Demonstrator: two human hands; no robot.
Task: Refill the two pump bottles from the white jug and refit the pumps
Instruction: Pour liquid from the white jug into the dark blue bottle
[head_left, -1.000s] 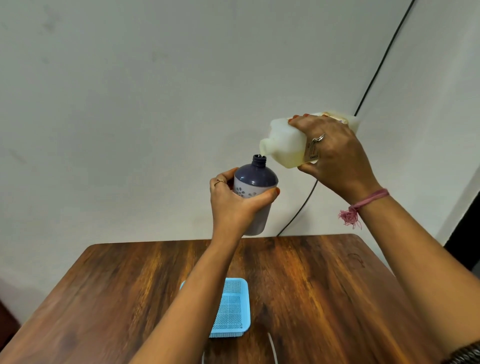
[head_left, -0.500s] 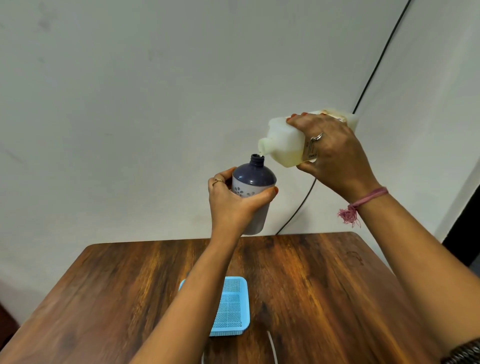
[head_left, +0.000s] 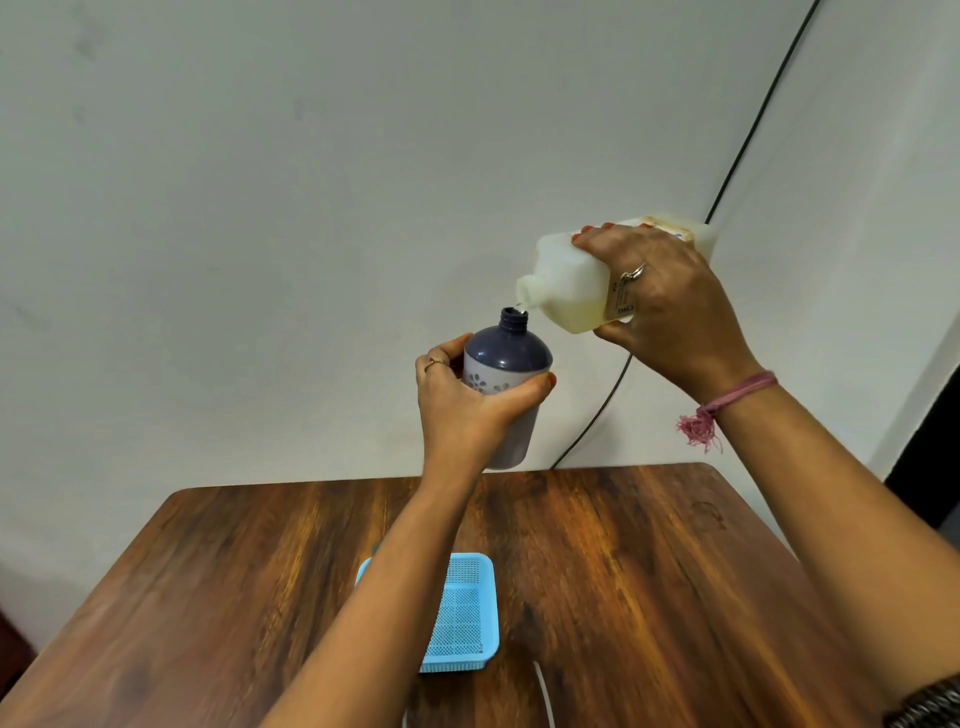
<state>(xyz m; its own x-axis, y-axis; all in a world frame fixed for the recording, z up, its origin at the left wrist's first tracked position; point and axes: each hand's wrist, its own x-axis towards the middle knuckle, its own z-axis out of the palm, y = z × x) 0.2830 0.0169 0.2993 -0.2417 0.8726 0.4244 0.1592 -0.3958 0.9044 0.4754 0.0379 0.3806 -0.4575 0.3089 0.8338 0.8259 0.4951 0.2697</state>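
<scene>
Pump bottle (head_left: 506, 382): purple dome top, pale flower-printed body, open neck with no pump, held upright above the table.
White jug (head_left: 576, 283): uncapped, tipped spout-down just over the bottle's neck, yellowish liquid inside.

A wooden table (head_left: 597, 571) fills the lower part of the view — dark brown top with strong streaked grain running away from the camera and rounded far corners, its far edge close to a pale wall. On it lies a light blue plastic mesh basket (head_left: 467, 623), shallow and rectangular, near the middle toward the near side; a forearm crosses in front of its left part. Just beside the basket's near right corner a thin white curved strip (head_left: 543, 693) lies on the wood — what it is cannot be told. A faint ring-shaped mark (head_left: 707, 514) shows near the far right corner.
</scene>
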